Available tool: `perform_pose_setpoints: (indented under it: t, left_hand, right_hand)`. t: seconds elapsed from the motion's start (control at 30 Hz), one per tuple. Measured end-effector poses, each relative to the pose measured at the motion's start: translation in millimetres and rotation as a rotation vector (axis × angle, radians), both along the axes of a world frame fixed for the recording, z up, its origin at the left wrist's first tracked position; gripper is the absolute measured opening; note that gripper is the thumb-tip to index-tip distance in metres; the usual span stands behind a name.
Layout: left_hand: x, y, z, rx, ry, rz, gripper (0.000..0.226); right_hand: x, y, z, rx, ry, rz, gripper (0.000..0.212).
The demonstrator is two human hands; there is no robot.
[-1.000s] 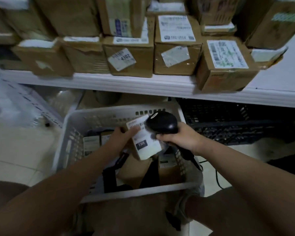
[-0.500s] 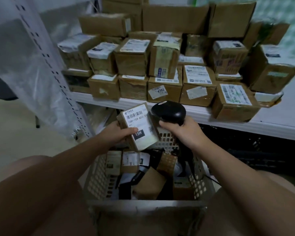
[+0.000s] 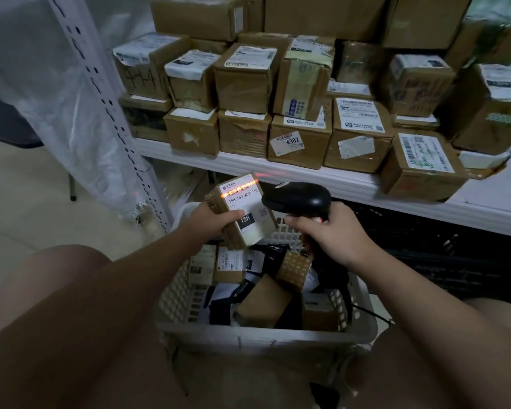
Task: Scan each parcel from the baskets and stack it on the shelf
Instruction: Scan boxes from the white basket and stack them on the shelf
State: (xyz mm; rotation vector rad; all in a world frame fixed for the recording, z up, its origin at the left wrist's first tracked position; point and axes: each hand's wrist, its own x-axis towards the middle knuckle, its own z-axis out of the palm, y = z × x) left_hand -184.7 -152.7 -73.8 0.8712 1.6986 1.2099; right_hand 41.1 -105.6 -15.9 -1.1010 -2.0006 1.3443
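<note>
My left hand (image 3: 211, 218) grips a small brown parcel (image 3: 242, 208) with a white label marked 15H, held above the white basket (image 3: 266, 335). My right hand (image 3: 331, 231) holds a black barcode scanner (image 3: 297, 197) just right of the parcel, its head facing the label. An orange scan line lies across the barcode at the label's top. Several more small parcels (image 3: 263, 299) lie in the basket below. The white shelf (image 3: 351, 184) behind carries several stacked brown boxes (image 3: 301, 143).
A perforated white shelf upright (image 3: 121, 122) with plastic sheeting (image 3: 71, 113) stands at left. A black crate (image 3: 443, 255) sits under the shelf at right. The shelf's right end (image 3: 502, 184) is bare. My knees flank the basket. A scanner cable (image 3: 372, 312) trails off at the basket's right side.
The parcel has risen out of the basket toward the shelf edge, with the scanner beside it. An orange scan line now shows on the label. The view has tilted up.
</note>
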Motion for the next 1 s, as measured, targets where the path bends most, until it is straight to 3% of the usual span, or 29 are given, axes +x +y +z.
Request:
perform_pose_setpoints:
  t: [0.53, 0.63, 0.73, 0.9, 1.0]
  left_hand:
    - [16, -1, 10, 0.032, -0.001, -0.010, 0.018]
    - [27, -5, 23, 0.070, -0.041, -0.004, 0.034]
    - [43, -11, 47, 0.220, -0.063, 0.008, 0.052]
    - [71, 9, 97, 0.427, -0.022, 0.054, 0.046]
    - [89, 42, 126, 0.433, 0.057, -0.063, 0.054]
  right_hand:
    - [7, -2, 11, -0.111, 0.105, 0.029, 0.024]
    - [11, -2, 16, -0.134, 0.219, -0.001, 0.014]
    - [16, -3, 21, -0.161, 0.380, -0.085, 0.027]
    - [27, 0, 36, -0.114, 0.674, -0.296, 0.052]
    - [39, 12, 58, -0.096, 0.786, -0.378, 0.045]
